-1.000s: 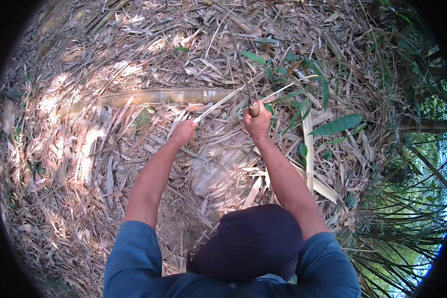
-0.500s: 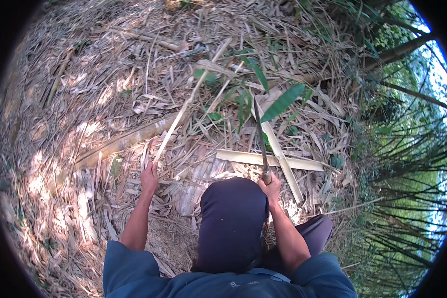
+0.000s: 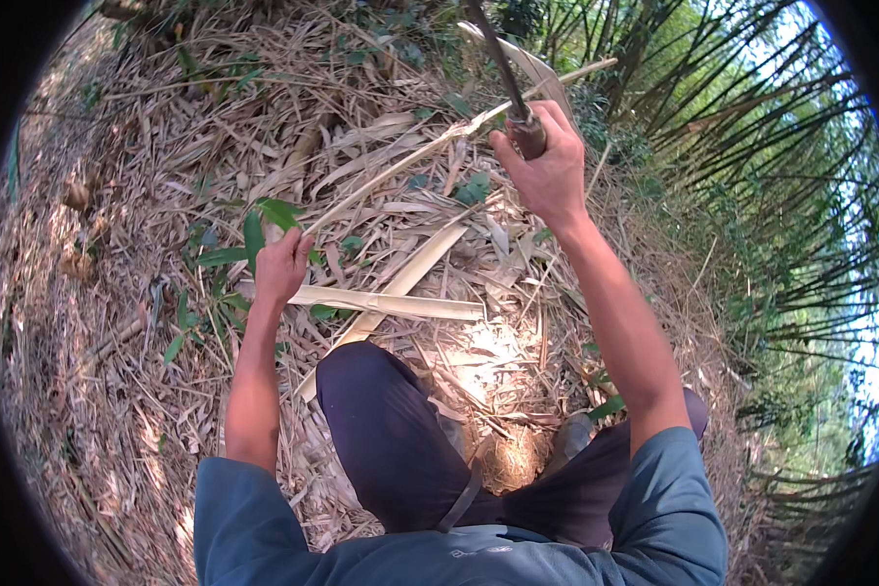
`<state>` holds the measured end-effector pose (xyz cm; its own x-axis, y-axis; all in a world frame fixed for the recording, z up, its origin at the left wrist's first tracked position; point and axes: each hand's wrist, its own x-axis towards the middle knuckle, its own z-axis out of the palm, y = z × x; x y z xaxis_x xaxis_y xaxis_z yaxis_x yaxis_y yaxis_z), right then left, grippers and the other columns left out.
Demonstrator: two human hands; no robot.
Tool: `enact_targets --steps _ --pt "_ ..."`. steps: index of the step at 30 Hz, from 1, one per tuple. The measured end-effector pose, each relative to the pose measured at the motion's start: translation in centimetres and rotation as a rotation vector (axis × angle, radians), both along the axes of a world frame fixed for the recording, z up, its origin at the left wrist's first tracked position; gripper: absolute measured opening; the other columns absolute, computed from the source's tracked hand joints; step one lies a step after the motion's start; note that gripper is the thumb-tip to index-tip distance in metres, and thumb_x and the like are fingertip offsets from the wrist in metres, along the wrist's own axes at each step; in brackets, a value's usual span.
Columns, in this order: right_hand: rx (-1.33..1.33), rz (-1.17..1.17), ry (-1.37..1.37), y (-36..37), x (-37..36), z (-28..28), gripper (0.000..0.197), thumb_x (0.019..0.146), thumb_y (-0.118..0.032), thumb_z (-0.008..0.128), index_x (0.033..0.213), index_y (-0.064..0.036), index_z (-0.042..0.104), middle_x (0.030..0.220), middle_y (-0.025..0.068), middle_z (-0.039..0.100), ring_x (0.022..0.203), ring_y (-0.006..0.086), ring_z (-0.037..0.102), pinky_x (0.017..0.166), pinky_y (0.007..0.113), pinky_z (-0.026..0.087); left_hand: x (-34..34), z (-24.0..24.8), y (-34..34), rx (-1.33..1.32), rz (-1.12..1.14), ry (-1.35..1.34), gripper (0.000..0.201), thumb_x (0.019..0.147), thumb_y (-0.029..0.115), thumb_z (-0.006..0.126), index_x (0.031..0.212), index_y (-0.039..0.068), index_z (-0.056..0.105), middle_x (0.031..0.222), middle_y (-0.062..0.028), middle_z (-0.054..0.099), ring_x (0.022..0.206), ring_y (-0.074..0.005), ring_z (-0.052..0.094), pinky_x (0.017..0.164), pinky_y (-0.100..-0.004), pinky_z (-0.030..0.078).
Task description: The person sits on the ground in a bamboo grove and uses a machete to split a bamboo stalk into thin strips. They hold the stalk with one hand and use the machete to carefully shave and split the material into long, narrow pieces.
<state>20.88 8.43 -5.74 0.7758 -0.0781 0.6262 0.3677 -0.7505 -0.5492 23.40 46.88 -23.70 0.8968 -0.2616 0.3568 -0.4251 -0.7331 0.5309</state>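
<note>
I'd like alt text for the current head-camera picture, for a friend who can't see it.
A person's left hand holds a thin pale strip, and the right hand grips a dark-bladed tool; tool and strip cross in the picture. Nearby, two flat pale strips lie crossed on dry leaf litter, with greenery to the right.

Ground (image 3: 132,410): dry tan leaf litter (image 3: 381,195) all over; flat pale strip (image 3: 435,307) lying crossed with second pale strip (image 3: 425,262), both near knee (image 3: 366,391); green leaves (image 3: 474,188) among litter.
</note>
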Motion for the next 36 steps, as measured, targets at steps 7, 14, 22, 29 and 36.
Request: enact_targets --steps 7,14,22,29,36 --pt "-0.598 -0.008 0.248 -15.8 -5.4 -1.4 0.047 0.077 -0.042 0.084 0.096 -0.0025 0.067 0.116 0.0108 0.068 0.099 0.0300 0.066 0.087 0.041 0.052 1.4 4.4 -13.8 0.091 -0.431 0.194 0.027 0.098 0.028 0.061 0.087 0.003 0.059 0.064 -0.0197 0.057 0.061 -0.0424 0.057 0.055 -0.0480 0.042" --pt "-0.500 -0.133 0.855 -21.3 -11.6 -4.0 0.046 0.077 -0.054 0.079 0.097 -0.0134 0.070 0.081 0.0118 0.071 0.081 0.0337 0.069 0.075 0.045 0.053 -0.5 4.6 -16.8 0.233 -0.521 0.235 0.037 0.100 0.038 0.059 0.085 0.003 0.060 0.065 -0.0209 0.057 0.066 -0.0436 0.058 0.060 -0.0490 0.043" --pt "-0.337 -0.179 0.791 -22.5 -14.0 -6.3 0.056 0.071 -0.064 0.081 0.093 -0.0144 0.068 0.080 0.0094 0.071 0.080 0.0309 0.069 0.074 0.042 0.051 -4.1 9.1 -17.3 0.346 -0.433 0.431 0.038 0.097 0.040 0.061 0.088 0.003 0.066 0.064 -0.0203 0.057 0.063 -0.0407 0.056 0.060 -0.0473 0.043" --pt "-0.288 -0.300 0.809 -24.2 -16.4 -8.0 0.050 0.071 -0.056 0.084 0.095 -0.0130 0.070 0.083 0.0113 0.073 0.080 0.0315 0.071 0.074 0.044 0.052 -5.9 10.6 -20.8 0.394 -0.413 0.485 0.043 0.096 0.043 0.059 0.090 0.001 0.067 0.065 -0.0177 0.058 0.062 -0.0359 0.056 0.063 -0.0459 0.044" --pt "-0.024 -0.293 0.808 -27.0 -19.1 -12.3 0.053 0.077 -0.046 0.084 0.106 -0.0045 0.071 0.088 0.0182 0.073 0.090 0.0364 0.072 0.079 0.046 0.054 -7.4 9.1 -26.6 0.479 -0.330 0.667 0.046 0.095 0.046 0.061 0.094 0.002 0.073 0.076 -0.0124 0.069 0.071 -0.0247 0.064 0.072 -0.0395 0.050"
